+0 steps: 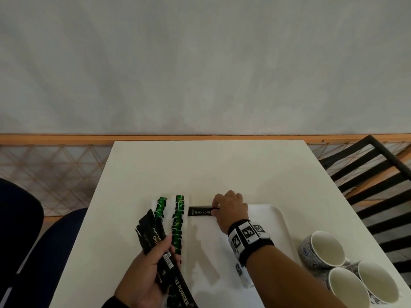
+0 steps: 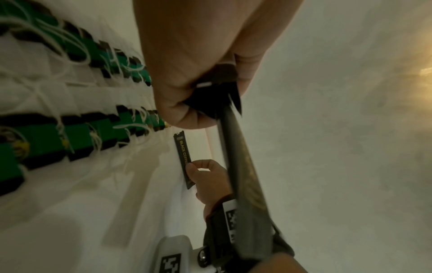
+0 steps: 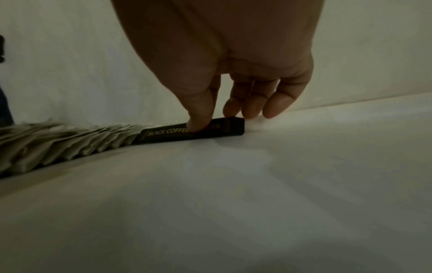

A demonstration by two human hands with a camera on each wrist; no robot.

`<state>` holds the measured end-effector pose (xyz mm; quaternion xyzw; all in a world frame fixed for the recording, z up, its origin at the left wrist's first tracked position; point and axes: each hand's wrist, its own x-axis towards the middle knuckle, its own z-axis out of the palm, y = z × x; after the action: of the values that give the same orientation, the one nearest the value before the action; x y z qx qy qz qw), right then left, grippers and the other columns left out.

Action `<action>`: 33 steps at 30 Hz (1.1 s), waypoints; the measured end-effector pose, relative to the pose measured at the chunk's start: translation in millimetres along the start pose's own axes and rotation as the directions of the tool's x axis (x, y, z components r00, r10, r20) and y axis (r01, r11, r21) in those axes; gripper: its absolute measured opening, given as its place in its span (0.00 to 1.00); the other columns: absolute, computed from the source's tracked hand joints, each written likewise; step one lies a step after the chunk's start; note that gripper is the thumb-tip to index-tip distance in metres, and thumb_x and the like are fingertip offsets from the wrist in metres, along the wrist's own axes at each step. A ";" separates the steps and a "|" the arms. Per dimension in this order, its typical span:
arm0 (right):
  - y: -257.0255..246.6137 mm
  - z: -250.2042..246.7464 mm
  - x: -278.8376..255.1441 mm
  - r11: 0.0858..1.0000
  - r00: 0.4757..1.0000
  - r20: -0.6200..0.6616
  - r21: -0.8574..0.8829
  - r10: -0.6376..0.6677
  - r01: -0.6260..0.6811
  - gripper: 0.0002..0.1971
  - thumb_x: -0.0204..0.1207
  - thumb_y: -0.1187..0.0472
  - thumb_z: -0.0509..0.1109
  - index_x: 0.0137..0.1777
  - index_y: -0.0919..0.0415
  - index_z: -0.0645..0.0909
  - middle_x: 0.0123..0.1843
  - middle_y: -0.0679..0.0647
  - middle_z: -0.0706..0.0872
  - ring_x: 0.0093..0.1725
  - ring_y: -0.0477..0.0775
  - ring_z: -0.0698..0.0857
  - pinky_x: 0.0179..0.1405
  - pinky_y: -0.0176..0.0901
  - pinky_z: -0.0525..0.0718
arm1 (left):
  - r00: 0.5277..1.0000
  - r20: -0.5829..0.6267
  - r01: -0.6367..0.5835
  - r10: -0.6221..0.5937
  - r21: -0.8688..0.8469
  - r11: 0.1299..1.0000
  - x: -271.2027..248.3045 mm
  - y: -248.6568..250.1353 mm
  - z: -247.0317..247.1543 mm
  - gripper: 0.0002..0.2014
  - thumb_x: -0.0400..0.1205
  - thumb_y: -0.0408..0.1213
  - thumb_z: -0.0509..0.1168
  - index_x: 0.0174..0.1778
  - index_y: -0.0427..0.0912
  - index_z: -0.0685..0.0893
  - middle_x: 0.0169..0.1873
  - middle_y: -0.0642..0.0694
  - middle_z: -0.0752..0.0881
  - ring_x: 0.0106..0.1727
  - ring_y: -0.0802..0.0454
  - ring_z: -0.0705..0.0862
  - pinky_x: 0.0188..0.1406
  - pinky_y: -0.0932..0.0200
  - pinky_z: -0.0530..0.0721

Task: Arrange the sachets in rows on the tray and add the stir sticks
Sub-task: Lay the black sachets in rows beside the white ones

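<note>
A white tray point(image 1: 275, 221) lies on the white table. Two rows of green-and-white tea-bag sachets point(image 1: 178, 223) fill its left part. At the tray's far edge my right hand point(image 1: 230, 208) pinches a black "BLACK COFFEE" stick sachet point(image 1: 200, 211) lying flat beside the right-hand row; the thumb point(image 3: 201, 118) presses its top in the right wrist view. My left hand point(image 1: 146, 272) grips a bundle of black stick sachets point(image 1: 155, 236) near the tray's near left corner. The same black sachet point(image 2: 183, 157) and the bundle point(image 2: 236, 157) show in the left wrist view. No stir sticks are in view.
Three white cups with blue-patterned outsides point(image 1: 324, 250) stand at the table's near right, close to my right forearm. A black slatted chair point(image 1: 373, 181) is to the right and a dark blue seat point(image 1: 40, 245) to the left. The tray's middle and right show bare white surface.
</note>
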<state>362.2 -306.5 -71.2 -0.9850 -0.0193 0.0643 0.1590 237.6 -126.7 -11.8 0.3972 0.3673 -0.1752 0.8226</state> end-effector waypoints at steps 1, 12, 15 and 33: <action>-0.3 1.0 -0.4 1.000 1.000 0.001 -0.006 -0.012 0.012 0.06 0.79 0.50 0.69 0.53 0.48 0.80 0.56 0.49 0.75 0.59 0.54 0.72 0.57 0.49 0.74 | 1.000 -0.002 0.002 -0.002 0.001 1.000 -0.7 -0.2 0.1 0.11 0.68 0.40 0.70 0.35 0.35 0.79 0.21 0.41 0.81 0.28 0.45 0.79 0.37 0.52 0.77; -0.6 -0.5 -0.5 0.998 0.999 -0.047 -0.053 -0.026 0.023 0.14 0.77 0.49 0.71 0.61 0.48 0.76 0.59 0.50 0.75 0.61 0.55 0.72 0.59 0.48 0.72 | 0.999 0.017 0.037 -0.035 -0.107 0.994 2.4 -3.1 0.7 0.11 0.67 0.39 0.71 0.40 0.37 0.82 0.26 0.43 0.82 0.24 0.47 0.83 0.26 0.56 0.85; -2.2 -7.8 -8.0 1.000 0.999 -0.044 0.006 -0.020 0.020 0.16 0.76 0.47 0.71 0.61 0.48 0.75 0.59 0.49 0.75 0.61 0.54 0.72 0.60 0.46 0.73 | 1.000 0.001 0.024 -0.024 -0.139 0.990 4.4 -3.1 -1.5 0.09 0.74 0.41 0.69 0.42 0.39 0.82 0.29 0.43 0.83 0.32 0.46 0.82 0.30 0.54 0.86; -18.5 -59.2 -90.1 0.777 0.763 0.554 0.620 -0.334 -0.111 0.05 0.78 0.64 0.72 0.45 0.56 0.78 0.41 0.55 0.91 0.34 0.49 0.89 0.35 0.37 0.86 | 0.966 -0.017 -0.254 0.260 -0.282 0.925 12.6 6.8 -4.2 0.19 0.63 0.45 0.74 0.45 0.43 0.79 0.36 0.46 0.85 0.37 0.51 0.87 0.50 0.49 0.83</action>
<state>280.5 -312.6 1.3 -0.7913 -0.1121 0.3864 0.4604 248.1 -119.2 -19.4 0.3187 0.3248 -0.0162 0.8903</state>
